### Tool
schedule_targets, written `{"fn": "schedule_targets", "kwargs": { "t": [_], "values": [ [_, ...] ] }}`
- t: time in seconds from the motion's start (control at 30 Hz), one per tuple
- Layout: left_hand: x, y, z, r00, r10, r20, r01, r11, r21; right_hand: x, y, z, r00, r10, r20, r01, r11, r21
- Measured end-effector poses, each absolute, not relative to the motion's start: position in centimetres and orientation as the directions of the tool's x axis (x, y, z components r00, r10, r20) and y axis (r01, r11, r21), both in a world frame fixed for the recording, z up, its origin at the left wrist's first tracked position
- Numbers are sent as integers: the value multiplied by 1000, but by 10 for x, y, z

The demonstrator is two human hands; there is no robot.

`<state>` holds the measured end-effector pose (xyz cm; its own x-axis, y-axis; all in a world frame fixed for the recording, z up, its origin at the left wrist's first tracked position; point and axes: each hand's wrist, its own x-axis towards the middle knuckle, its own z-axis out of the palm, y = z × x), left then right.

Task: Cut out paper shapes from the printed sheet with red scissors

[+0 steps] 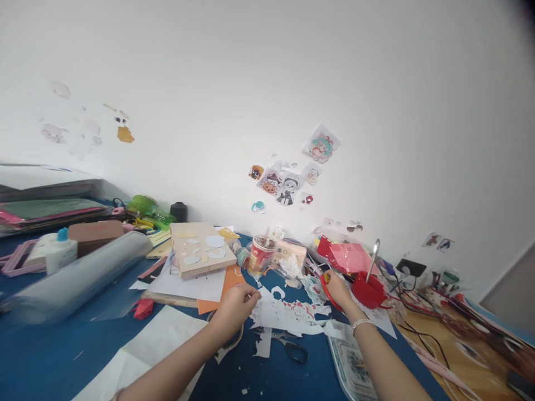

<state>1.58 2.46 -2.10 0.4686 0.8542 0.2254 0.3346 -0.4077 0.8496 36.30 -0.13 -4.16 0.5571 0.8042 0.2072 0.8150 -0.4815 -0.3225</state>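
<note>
My left hand [239, 305] hovers over the blue table, its fingertips pinched together; whether a small scrap is between them I cannot make out. My right hand [337, 288] is closed around red-handled scissors [329, 291], whose blades point up and to the left. Between the hands lie cut white paper sheets [288, 314] with red printed shapes and ragged edges. Just in front of them rests a second pair of scissors [292, 348] with dark handles, partly under the paper. A roll of tape, mostly hidden, sits beneath my left wrist.
A drink cup [262, 255] stands behind the paper, a red bowl [369, 289] with a metal handle sticking out at right. A light box [200, 248] holding paper cutouts, a glue bottle [61, 252] and a plastic roll [83, 275] are at left. Cables [426, 334] lie far right.
</note>
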Motion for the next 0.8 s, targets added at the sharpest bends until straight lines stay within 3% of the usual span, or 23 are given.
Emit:
{"fn": "schedule_targets", "kwargs": {
  "t": [0.23, 0.47, 0.6, 0.8],
  "values": [
    [15, 36, -27, 453, 887, 93, 164, -186, 969, 360, -1, -37, 588, 777, 225, 780, -471, -411],
    [18, 35, -25, 431, 901, 41, -21, -35, 999, 356, -5, -29, 640, 735, 226, 698, -432, -571],
    [17, 32, -21, 409, 912, 32, -110, 14, 994, 336, -15, -17, 635, 726, 265, 628, -284, -725],
    [18, 26, -15, 362, 931, 39, -258, 60, 964, 242, -36, -13, 504, 812, 295, 411, 75, -909]
  ]
}}
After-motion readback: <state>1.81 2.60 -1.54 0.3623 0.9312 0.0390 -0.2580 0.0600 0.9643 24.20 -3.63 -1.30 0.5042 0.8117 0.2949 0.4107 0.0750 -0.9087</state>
